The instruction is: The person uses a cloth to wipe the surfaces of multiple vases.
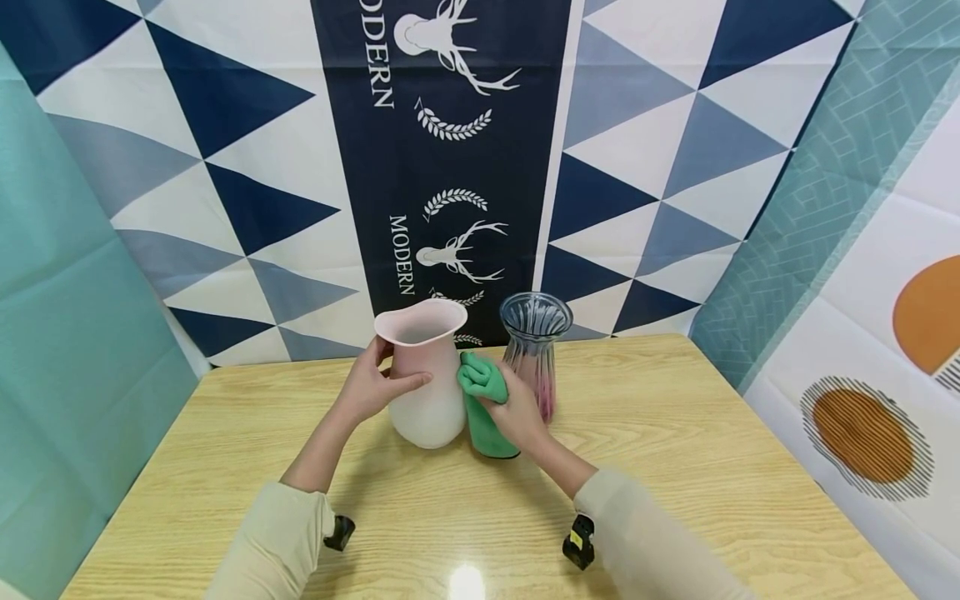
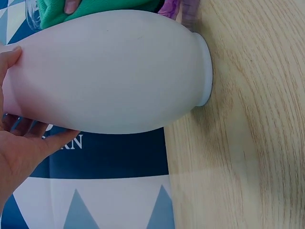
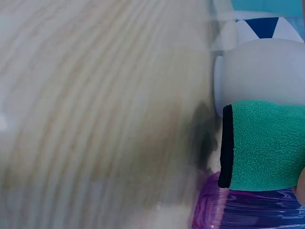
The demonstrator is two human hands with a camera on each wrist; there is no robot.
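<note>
A matte vase [image 1: 429, 417], pink at the neck and white below, stands upright toward the table's back. My left hand [image 1: 372, 385] grips its neck from the left, thumb across the front and fingers behind. In the left wrist view, the vase's white foot [image 2: 206, 69] meets the wood. A green cloth [image 1: 491, 429] with a dark edge hangs from my right hand [image 1: 521, 412], which holds it bunched at the vase's right side. Behind that hand stands a ribbed glass vase [image 1: 534, 321], blue-grey at the flared rim and pink-purple at the base, partly hidden.
The light wood table [image 1: 660, 467] ends at a patterned backdrop [image 1: 465, 158] close behind both vases. Teal cloth [image 1: 60, 350] hangs on the left side, and a white sheet with orange circles [image 1: 847, 400] on the right.
</note>
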